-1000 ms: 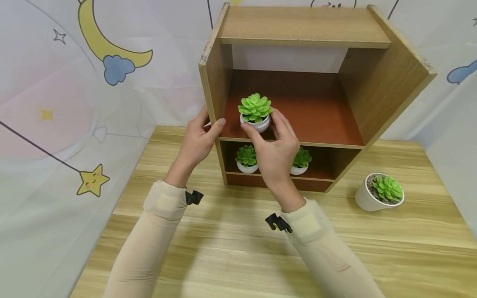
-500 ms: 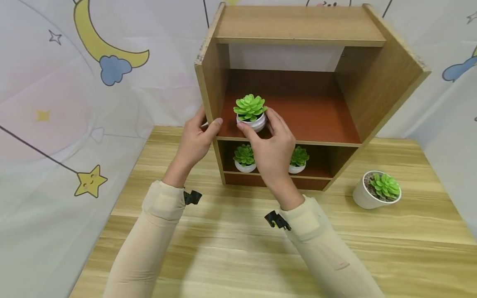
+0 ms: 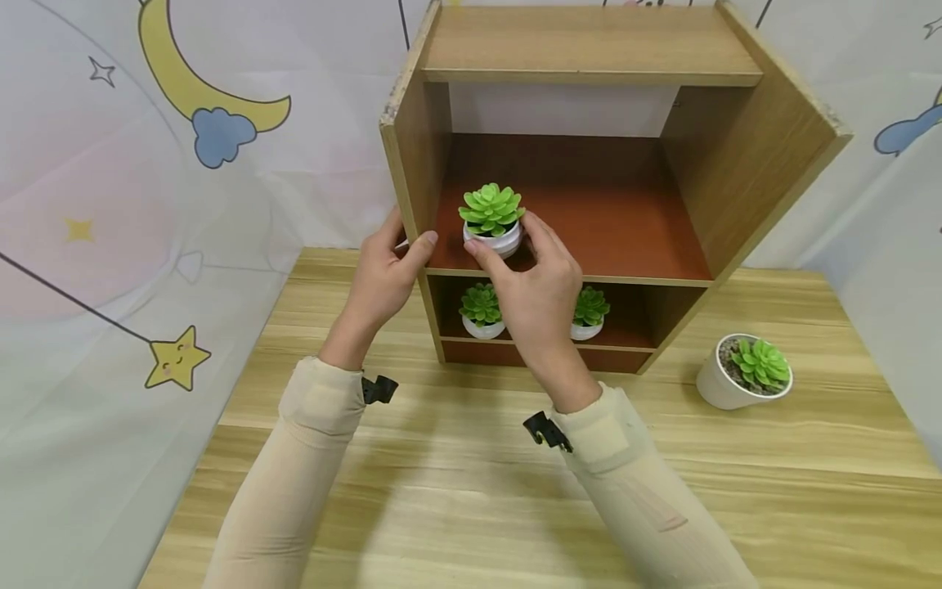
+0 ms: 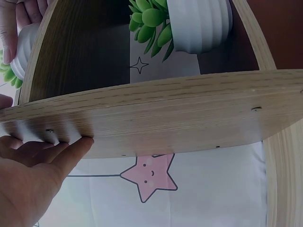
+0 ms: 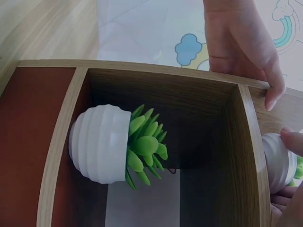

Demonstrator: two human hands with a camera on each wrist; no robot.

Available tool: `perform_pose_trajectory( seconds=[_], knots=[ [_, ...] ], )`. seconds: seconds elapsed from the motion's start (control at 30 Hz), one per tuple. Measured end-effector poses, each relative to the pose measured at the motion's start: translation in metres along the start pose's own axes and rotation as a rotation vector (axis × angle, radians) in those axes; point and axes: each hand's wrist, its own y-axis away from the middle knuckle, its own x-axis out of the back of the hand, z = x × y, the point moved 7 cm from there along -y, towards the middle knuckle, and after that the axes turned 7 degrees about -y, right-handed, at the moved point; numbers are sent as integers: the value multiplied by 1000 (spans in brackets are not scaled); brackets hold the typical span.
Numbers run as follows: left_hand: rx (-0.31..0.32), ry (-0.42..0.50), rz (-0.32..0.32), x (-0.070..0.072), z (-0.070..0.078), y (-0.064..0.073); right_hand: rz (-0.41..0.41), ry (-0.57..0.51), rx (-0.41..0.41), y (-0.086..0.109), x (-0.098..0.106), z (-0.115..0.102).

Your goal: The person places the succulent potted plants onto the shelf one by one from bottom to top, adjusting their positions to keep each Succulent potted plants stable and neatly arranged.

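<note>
Compared with a second ago, the right hand [image 3: 542, 298] and the potted succulent [image 3: 491, 211] it holds are slightly farther left at the upper shelf [image 3: 618, 229], nearer the left side panel [image 3: 429, 155].

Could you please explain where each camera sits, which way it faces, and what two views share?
Head: worn on the head, facing forward and down at the wooden shelf unit; left hand, right hand and both forearms show.
Left wrist: worn there, facing the unit's side panel; left hand at lower left, part of the right hand at upper left.
Right wrist: worn there, facing the lower compartment; right hand at right edge, left hand at top right.
Both wrist views share the side panel and held succulent.
</note>
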Motion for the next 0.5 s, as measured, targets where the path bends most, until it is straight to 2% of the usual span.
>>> perform_pose_trajectory(
  seconds=[0.2, 0.5],
  knots=[
    [-1, -13, 5, 1, 1, 0, -28, -13, -16, -3, 2, -1],
    [-2, -23, 13, 1, 0, 1, -70, -37, -94, -4, 1, 3]
  ],
)
